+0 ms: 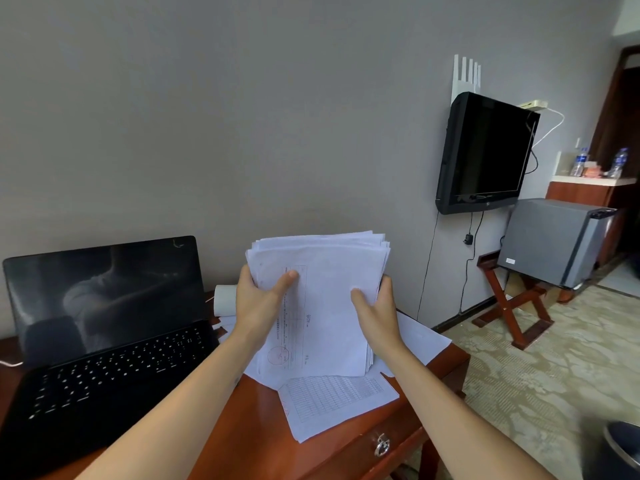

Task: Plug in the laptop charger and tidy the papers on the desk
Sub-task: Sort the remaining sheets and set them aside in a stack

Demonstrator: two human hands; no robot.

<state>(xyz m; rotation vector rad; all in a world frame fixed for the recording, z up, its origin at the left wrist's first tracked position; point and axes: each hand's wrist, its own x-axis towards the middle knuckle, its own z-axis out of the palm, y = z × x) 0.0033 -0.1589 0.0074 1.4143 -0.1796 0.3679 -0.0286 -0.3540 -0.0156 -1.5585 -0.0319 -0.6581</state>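
Holding a thick stack of white printed papers (325, 299) upright, the left grip (258, 301) and the right grip (375, 308) are clamped on its two side edges. The thumbs curl over the near face and the fingers are hidden behind the sheets. The stack's top edges fan unevenly above both grips. Its lower edge drops below them onto or just over loose sheets; I cannot tell whether it touches them.

Below the grips, nearer the person, a white sheet printed with a fine grid table (334, 405) lies flat on the reddish-brown wooden bench (259, 427). More loose white sheets (420, 336) spread out to the right of the right grip, toward the bench corner.

Left of the left grip stands an open black laptop (104, 327) with a dark screen, its keyboard facing the person. Just behind the left grip, beside the laptop screen, is a white cylinder-shaped object (224, 299), partly hidden. A thin white cable (10, 363) shows far left of both grips, at the laptop's edge, and runs out of view. A metal drawer handle (382, 445) hangs on the bench front, below the right forearm.
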